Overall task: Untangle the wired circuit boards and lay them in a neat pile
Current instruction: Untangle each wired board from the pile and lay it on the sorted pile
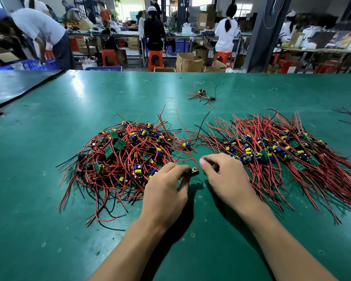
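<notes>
Closest to the head camera are the person's two forearms reaching over the green table (41, 209). The left hand (166, 185) pinches one small circuit board (195, 171) between thumb and fingertips, right in the gap between the two piles. The right hand (225, 177) sits just beside that board with fingers loosely curled; can't really tell if it's got a wire pinched or nothing at all. The board's red wire (192, 158) loops back toward the tangled heap (128, 157) on the left, so it looks only partly free. The combed-out pile (282, 151) is on the right, with its wires mostly fanned the same way. Best bet here imo: keep the left grip on the board body, not on the parts standing up from it, and have the right hand run along the wire to slide it out rather than yank, since a hard tug would probably drag half the heap along. Then lay it down matching the direction of the right pile. Farther back there's a small stray cluster (203, 94) of boards and a rubber band (144, 97), well apart from both piles.
</notes>
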The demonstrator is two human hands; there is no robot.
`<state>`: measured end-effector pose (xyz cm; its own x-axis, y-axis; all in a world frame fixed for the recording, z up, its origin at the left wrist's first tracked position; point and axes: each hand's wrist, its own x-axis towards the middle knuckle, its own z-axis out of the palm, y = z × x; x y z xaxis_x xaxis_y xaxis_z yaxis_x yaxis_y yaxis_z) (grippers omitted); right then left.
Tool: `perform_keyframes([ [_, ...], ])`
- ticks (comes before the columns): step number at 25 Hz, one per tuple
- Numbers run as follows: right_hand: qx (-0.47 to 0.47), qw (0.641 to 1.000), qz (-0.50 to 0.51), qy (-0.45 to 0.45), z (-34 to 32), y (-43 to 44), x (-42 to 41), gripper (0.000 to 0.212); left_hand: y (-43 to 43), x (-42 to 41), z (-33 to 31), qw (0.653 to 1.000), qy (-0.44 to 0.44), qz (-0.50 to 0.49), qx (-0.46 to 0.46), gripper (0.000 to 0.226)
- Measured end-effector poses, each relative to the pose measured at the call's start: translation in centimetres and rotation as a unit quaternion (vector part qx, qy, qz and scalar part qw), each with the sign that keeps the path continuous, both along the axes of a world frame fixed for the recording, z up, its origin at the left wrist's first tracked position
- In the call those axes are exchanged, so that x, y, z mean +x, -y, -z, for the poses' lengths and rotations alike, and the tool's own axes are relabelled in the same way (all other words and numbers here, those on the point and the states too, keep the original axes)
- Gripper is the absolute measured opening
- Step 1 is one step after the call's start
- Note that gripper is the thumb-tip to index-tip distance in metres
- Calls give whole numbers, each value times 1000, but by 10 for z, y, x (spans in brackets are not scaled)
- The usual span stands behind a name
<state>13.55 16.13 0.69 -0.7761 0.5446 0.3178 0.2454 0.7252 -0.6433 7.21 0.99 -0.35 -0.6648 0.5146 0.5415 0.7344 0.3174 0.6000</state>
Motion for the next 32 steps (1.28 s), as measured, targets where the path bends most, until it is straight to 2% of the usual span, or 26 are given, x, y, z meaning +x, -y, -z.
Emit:
perform_keyframes([
  [1, -69, 997, -15, -36, -1, 5, -2, 34, 1, 0, -1, 1000, -2, 6, 8, 22],
  [3, -173, 982, -61, -47, -2, 13, -4, 38, 2, 0, -3, 1000, -1, 14, 11, 26],
  [6, -245, 963, -102, -43, 0, 16, -5, 21, 3, 0, -1, 1000, -3, 5, 15, 24],
  [9, -311, 943, -54, -109, 1, 11, -8, 13, 1, 2, 1, 998, 5, -24, 61, 21],
  [11, -393, 901, -11, -182, -2, 9, -9, 11, 0, 3, 1, 997, -15, 2, 72, 11],
  [14, -531, 797, 21, -288, -9, 6, -10, 8, -2, 5, 2, 997, -22, 74, 7, 4],
  [16, -598, 746, -28, -293, -14, 5, -9, 9, -3, 4, 3, 997, 16, 70, -1, 9],
  [17, -613, 738, -65, -274, -15, 4, -7, 13, -5, 4, 3, 996, 63, 56, 25, 11],
  [18, -615, 743, -101, -244, -17, 5, -5, 16, -7, 4, 2, 986, 144, 45, 67, 16],
  [19, -611, 751, -133, -210, -18, 7, -3, 17, -9, 3, -1, 956, 260, 52, 122, 22],
  [21, -603, 762, -179, -153, -16, 13, -1, 20, -9, 2, -9, 839, 483, 112, 225, 32],
  [22, -590, 774, -184, -139, -15, 15, -1, 22, -9, 1, -12, 797, 536, 133, 246, 34],
  [23, -569, 791, -179, -138, -13, 16, -1, 23, -8, 0, -12, 780, 556, 145, 247, 32],
  [26, -532, 820, -164, -131, -10, 18, -1, 23, -5, 2, -10, 789, 546, 159, 232, 14],
  [28, -553, 810, -154, -122, -11, 17, -1, 22, -5, 3, -9, 795, 540, 156, 228, 8],
  [30, -573, 798, -140, -126, -11, 14, -3, 22, -5, 3, -11, 785, 553, 159, 227, 7],
  [32, -562, 808, -127, -126, -13, 11, -3, 22, -4, 1, -12, 778, 567, 168, 212, 14],
])
